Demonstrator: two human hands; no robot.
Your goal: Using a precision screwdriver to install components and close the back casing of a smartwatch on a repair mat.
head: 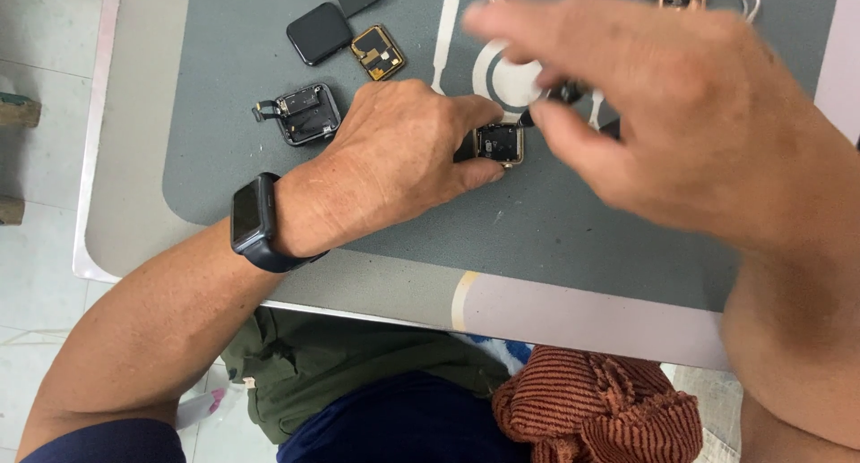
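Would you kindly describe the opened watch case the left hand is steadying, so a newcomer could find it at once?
On the grey work mat, look just below the white ring near the middle. The left hand pins a small square watch case there with thumb and forefinger. Unlike the darker opened case lying alone to the left, this one has a gold-coloured rim.

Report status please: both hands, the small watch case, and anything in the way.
Left hand pinning small open watch case on grey mat. Right hand blurred above it, grip unclear. White pry tool and a second opened case close by.
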